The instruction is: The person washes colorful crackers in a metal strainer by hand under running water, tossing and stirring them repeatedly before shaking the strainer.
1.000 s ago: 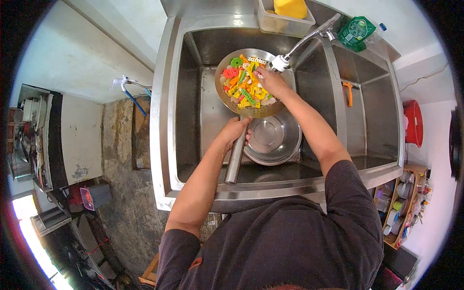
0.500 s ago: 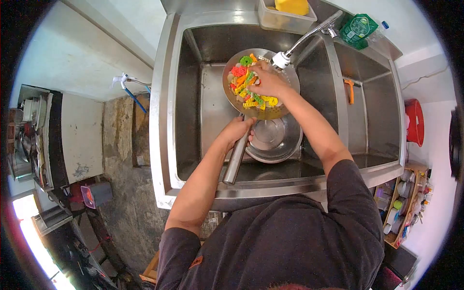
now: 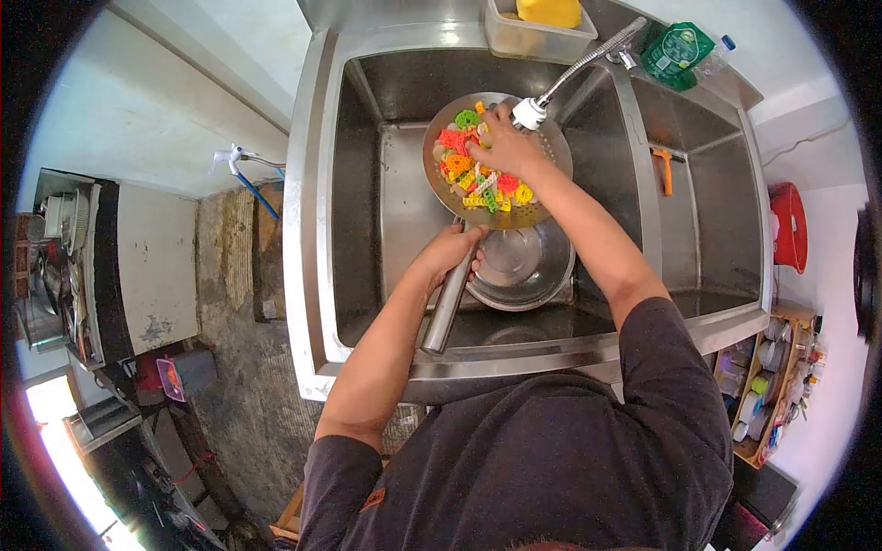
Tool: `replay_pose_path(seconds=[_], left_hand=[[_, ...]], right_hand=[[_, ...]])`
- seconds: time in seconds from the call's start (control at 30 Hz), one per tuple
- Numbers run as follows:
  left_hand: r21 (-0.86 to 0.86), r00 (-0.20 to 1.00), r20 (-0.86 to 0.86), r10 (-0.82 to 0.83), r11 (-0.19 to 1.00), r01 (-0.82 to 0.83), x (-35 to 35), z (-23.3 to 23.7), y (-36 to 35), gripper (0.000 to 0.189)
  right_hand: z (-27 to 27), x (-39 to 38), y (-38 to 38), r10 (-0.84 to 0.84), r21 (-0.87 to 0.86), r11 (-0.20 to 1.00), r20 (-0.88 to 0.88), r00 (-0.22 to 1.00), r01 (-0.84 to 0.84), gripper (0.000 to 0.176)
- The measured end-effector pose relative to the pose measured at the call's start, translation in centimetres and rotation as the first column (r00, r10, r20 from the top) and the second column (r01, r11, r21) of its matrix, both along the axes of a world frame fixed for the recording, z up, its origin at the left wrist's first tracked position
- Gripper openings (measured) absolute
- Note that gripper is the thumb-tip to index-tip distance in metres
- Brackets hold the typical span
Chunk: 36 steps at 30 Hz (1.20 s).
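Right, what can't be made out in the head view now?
Right hand: head view, its own back hides whether it grips any colourful pieces.
Bowl: head view, far part hidden by the strainer.
Yellow object: head view, top cut off by the picture's upper edge.
Green pouch: head view, print too small to read.

A stainless-steel sink (image 3: pixel 310 202) with a broad raised rim fills the centre and right of the frame, split by a steel divider (image 3: pixel 640 174) into a large basin (image 3: pixel 400 193) and a narrower one (image 3: pixel 689 225) on the right. On the large basin's floor, just below the centre of the frame, sits a round metal bowl (image 3: pixel 516 262), its upper part hidden; an orange-handled tool (image 3: pixel 666 174) is in the narrower basin. Along the back ledge, top centre to upper right, stand a translucent container (image 3: pixel 535 43), a flexible-necked faucet (image 3: pixel 595 61) and a green pouch (image 3: pixel 677 55).
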<state>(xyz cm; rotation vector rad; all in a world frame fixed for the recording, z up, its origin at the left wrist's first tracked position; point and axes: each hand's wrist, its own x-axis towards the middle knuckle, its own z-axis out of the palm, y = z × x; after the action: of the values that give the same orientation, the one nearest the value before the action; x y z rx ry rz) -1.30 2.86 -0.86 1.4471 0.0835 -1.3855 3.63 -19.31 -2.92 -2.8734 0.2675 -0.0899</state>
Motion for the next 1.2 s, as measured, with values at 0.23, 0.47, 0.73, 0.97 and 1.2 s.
replay_pose_path(seconds=[0.23,0.47,0.73,0.97,1.2], left_hand=[[-0.023,0.999,0.001,-0.047,0.999,0.047,0.2,-0.2,0.1,0.031],[0.006,0.998,0.02,-0.064,0.998,0.064,0.1,-0.6,0.1,0.032],[-0.01,0.996,0.025,-0.088,0.996,0.089,0.0,-0.9,0.1,0.032],[0.007,0.996,0.015,-0.089,0.996,0.089,-0.1,-0.4,0.1,0.033],[0.005,0.993,0.031,-0.112,0.994,0.112,-0.1,-0.6,0.0,0.035]], right_hand=[[0.7,1.5,0.6,0.161,0.175,0.974,-0.092,0.983,-0.144,0.07],[-4.5,1.0,-0.9,0.34,0.15,0.924,0.1,0.935,-0.352,0.022],[-0.5,-0.9,-2.1,0.161,0.032,0.987,-0.159,0.974,-0.157,0.027],[-1.0,-1.2,-2.0,0.149,-0.052,0.986,-0.118,0.982,-0.156,0.028],[-1.0,-0.9,-1.7,0.274,-0.017,0.961,-0.094,0.957,-0.277,0.034]])
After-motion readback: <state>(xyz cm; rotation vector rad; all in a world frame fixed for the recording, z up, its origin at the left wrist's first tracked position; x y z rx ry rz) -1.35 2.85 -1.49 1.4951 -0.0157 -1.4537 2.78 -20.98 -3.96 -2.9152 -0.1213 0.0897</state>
